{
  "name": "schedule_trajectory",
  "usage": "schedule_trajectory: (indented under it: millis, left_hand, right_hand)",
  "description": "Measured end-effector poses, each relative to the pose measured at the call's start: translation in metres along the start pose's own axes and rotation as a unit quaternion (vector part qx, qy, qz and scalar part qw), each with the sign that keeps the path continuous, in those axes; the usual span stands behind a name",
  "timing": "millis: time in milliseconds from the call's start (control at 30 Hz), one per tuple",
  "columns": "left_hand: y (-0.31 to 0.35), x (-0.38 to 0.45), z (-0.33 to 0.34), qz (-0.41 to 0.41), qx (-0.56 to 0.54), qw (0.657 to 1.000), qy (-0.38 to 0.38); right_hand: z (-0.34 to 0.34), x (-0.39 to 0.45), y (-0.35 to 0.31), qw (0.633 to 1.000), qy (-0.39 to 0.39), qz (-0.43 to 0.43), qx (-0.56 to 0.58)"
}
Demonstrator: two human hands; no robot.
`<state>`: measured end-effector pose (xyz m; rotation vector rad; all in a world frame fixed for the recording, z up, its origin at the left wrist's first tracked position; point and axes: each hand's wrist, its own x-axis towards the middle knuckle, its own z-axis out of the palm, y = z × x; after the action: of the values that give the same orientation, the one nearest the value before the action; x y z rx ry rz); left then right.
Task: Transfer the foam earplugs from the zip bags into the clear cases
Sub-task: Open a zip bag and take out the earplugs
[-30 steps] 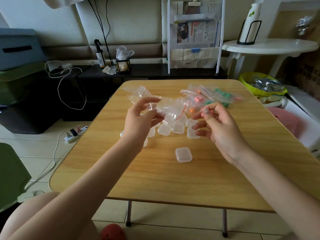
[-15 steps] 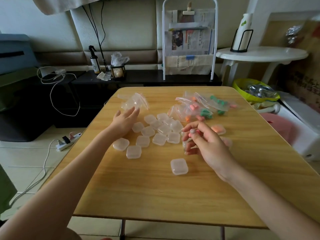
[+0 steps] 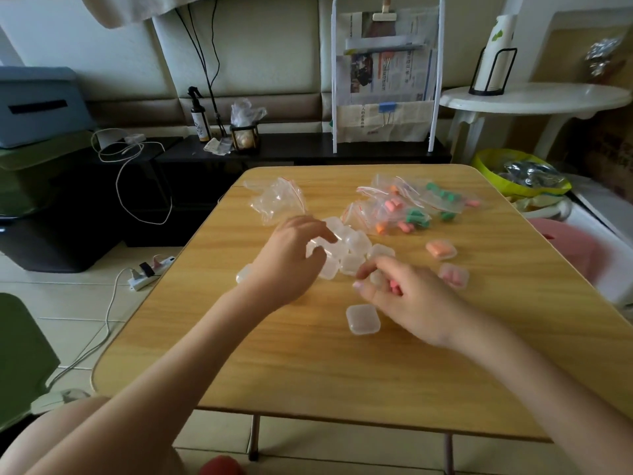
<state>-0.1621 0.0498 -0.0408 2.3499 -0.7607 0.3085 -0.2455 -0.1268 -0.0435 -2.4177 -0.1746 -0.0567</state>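
Note:
On the wooden table (image 3: 308, 365), zip bags of pink, orange and green foam earplugs (image 3: 404, 210) lie at the back right. Empty zip bags (image 3: 277, 200) lie at the back left. A cluster of empty clear cases (image 3: 352, 248) sits mid-table. My left hand (image 3: 291, 262) is over that cluster, thumb and fingers curled round one clear case. My right hand (image 3: 407, 299) holds pink earplugs (image 3: 394, 287) in curled fingers. A single shut clear case (image 3: 363, 318) lies just in front of it. To the right are a case with orange earplugs (image 3: 441, 250) and a case with pink earplugs (image 3: 454, 276).
A white newspaper rack (image 3: 383, 80) and a black low shelf (image 3: 301, 149) stand behind the table. At the right are a white round side table (image 3: 534, 97) and a yellow bowl (image 3: 520, 173). A power strip (image 3: 150, 272) and cables lie on the floor to the left.
My left hand let go of an empty zip bag at the back left, then moved right onto the cluster of cases. My right hand dropped toward the table, still holding the earplugs.

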Motion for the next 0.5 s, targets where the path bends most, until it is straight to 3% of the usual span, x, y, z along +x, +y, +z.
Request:
schedule_trajectory:
  millis: [67, 133, 333, 433, 500]
  left_hand:
    - [0.005, -0.004, 0.002, -0.020, -0.012, 1.000, -0.016]
    - [0.008, -0.006, 0.002, -0.052, -0.040, 0.998, -0.024]
    - [0.022, -0.021, 0.004, -0.131, -0.209, 0.969, 0.012]
    - [0.030, -0.021, 0.001, -0.238, -0.339, 0.906, -0.087]
    - [0.034, -0.019, -0.005, -0.299, -0.446, 0.826, -0.171]
  right_hand:
    - [-0.001, -0.004, -0.003, 0.994, -0.081, 0.022, -0.069]
    - [0.002, -0.006, -0.004, 0.989, -0.104, 0.025, -0.106]
    - [0.006, 0.000, 0.005, 0.999, -0.026, -0.023, -0.014]
    - [0.004, 0.002, 0.003, 0.991, 0.037, -0.065, 0.111]
    - [0.003, 0.002, 0.003, 0.982, 0.049, -0.082, 0.164]
